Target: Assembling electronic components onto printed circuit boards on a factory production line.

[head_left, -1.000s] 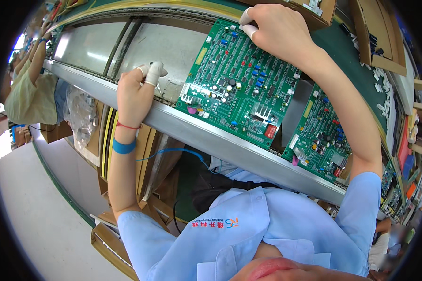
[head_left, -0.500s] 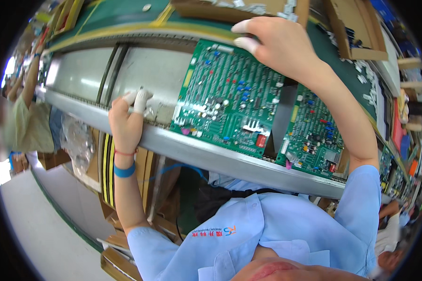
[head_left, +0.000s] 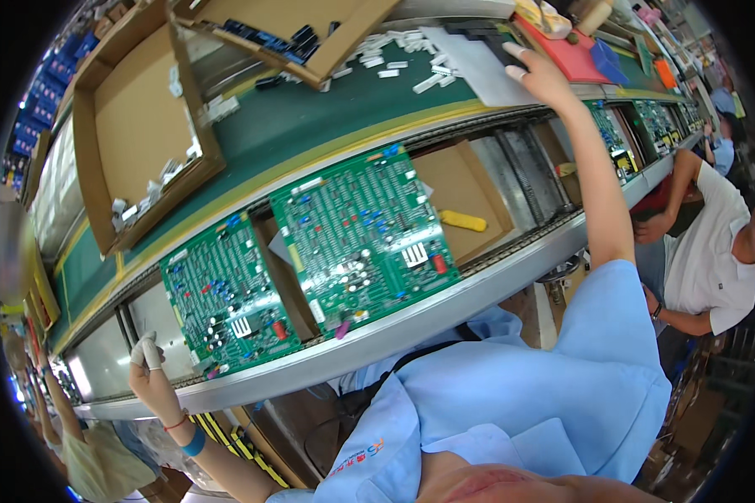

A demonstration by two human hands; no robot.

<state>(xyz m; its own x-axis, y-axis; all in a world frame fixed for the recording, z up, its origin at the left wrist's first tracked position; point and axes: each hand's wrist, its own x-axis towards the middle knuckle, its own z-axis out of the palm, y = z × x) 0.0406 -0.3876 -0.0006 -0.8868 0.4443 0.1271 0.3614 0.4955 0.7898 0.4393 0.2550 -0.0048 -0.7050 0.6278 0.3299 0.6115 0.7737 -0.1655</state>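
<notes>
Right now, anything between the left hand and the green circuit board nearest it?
Nothing visible. The left hand is just left of the nearest green circuit board, near its lower-left corner; only a bit of the metal plate shows between them. Height above the plate can't be told from this view.

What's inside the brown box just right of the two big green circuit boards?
A yellow object lies in the cardboard box. The nearer circuit board hides its left part, so I can't tell what's there.
</notes>
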